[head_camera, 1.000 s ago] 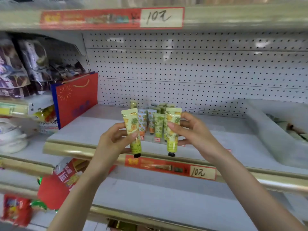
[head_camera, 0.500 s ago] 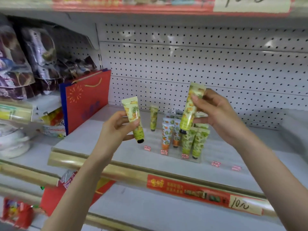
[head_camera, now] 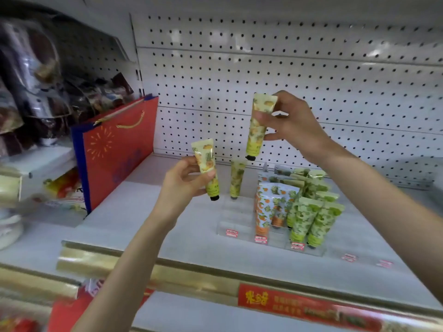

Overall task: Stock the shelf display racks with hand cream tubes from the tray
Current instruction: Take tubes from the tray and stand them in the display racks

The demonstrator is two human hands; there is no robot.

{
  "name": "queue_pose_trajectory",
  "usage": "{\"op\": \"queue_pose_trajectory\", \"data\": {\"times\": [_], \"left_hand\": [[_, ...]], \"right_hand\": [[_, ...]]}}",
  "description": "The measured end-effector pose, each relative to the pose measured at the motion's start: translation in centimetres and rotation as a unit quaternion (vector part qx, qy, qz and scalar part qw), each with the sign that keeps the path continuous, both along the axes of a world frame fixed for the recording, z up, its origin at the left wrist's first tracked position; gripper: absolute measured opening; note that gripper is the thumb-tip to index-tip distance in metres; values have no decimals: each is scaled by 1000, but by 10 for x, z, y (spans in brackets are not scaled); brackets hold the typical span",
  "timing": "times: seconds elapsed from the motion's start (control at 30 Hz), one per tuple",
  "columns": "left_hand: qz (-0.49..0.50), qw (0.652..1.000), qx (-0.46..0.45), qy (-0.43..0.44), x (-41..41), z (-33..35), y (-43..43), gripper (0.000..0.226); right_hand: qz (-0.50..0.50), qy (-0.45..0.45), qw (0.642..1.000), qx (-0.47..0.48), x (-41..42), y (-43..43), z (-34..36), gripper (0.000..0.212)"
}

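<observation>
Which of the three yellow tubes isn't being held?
The yellow tube standing cap-down at the left of the clear rack; the left hand and right hand each grip one of the others.

Display rack [head_camera: 236,212] on the shelf [head_camera: 134,226], right of the gift bag [head_camera: 117,152] — pegboard [head_camera: 263,63] behind, lone tube [head_camera: 236,178] rear-left in it.

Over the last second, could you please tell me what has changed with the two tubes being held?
The right hand has lifted the right-hand tube up and back; it now hangs cap down above the lone tube standing at the back left of the rack. The left hand brought the left-hand tube forward toward the rack. Both grips are unchanged; the racked tubes stayed put.
</observation>
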State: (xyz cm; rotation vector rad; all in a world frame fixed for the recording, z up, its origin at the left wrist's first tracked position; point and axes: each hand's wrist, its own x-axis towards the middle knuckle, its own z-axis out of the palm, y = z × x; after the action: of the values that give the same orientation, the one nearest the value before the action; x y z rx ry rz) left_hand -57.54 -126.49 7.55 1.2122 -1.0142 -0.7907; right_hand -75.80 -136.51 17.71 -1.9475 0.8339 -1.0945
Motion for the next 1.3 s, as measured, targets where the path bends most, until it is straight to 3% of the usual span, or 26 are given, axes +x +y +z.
{"op": "queue_pose_trajectory", "data": {"times": [0.17,0.33,0.47,0.63,0.73,1.0,1.3], "left_hand": [[-60,998,8,-6,17,-4,-17,18],[-92,996,-1,-21,32,-4,-30,15],[-104,994,0,-28,33,-5,-40,18],[-118,992,-6,-32,30,-7,-47,19],[-118,992,-5,-41,31,-7,-50,19],[-112,993,-7,-46,31,-7,-56,19],[-98,994,-10,-49,32,-10,-58,19]], "right_hand": [[-104,42,993,-39,18,-31,-12,21],[-154,143,977,-42,26,-50,-26,25],[-140,272,952,-12,31,-58,-37,18],[-120,329,937,12,33,-56,-44,30],[-108,368,923,14,32,-56,-45,27],[-75,400,913,33,30,-55,-50,17],[-61,437,896,41,29,-59,-55,25]]}}
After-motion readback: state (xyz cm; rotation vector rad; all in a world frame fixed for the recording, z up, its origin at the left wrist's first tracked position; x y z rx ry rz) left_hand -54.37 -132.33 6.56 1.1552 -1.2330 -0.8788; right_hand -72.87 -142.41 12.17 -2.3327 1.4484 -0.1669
